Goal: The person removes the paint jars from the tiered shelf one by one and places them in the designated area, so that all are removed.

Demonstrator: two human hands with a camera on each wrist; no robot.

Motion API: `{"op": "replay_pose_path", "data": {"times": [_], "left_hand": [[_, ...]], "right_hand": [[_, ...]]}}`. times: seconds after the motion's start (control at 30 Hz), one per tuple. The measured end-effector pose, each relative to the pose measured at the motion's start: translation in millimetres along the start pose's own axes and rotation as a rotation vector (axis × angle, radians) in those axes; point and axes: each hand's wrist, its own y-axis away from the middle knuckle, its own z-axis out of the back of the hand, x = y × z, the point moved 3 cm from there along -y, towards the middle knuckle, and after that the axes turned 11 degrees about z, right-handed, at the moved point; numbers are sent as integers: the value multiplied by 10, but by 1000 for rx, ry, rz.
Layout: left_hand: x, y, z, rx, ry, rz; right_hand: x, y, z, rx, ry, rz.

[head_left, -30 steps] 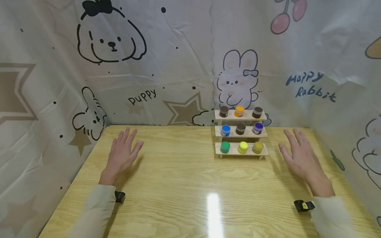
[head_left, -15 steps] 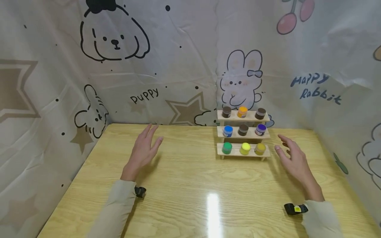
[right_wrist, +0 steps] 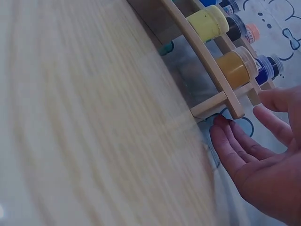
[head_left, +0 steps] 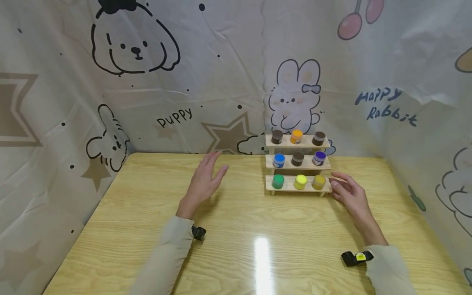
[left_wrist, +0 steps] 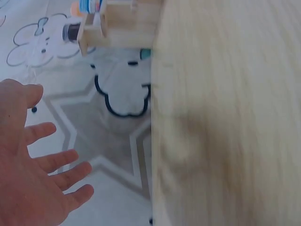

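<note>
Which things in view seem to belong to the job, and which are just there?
Likely the job, since the right grip is right beside it:
three-tier wooden rack
nine small jars on it

Probably just there:
table
printed wall sheet
black wristbands

Since 1 second ago, the left hand (head_left: 203,180) has swung in toward the 3-tier wooden rack (head_left: 288,164), its fingers (left_wrist: 59,161) drawn closer together. The right hand (head_left: 351,196), earlier spread out and clear of the rack's right side, has moved up to the right end of the lowest shelf (head_left: 289,185), fingers now bent.
</note>
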Motion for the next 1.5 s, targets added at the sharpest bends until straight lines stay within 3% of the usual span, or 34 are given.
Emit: {"op": "replay_pose_path", "data": {"times": [0.23, 0.37, 0.6, 0.93, 1.3, 1.5], "left_hand": [[-275, -153, -156, -6, 77, -13], [-454, -233, -238, 4, 112, -29], [-707, -411, -381, -16, 305, -68], [-1042, -660, -636, -23, 468, -49], [-1237, -861, -801, -49, 538, -17], [-1266, -989, -893, -50, 553, 26]], "right_hand": [[-57, 32, -59, 31, -129, -31], [-77, 41, -59, 27, -112, -12], [-137, 23, -78, 33, -98, -30], [-111, 19, -81, 16, -118, -32], [-141, 34, -67, 5, -151, -36], [-156, 32, -52, 12, -163, -40]]}}
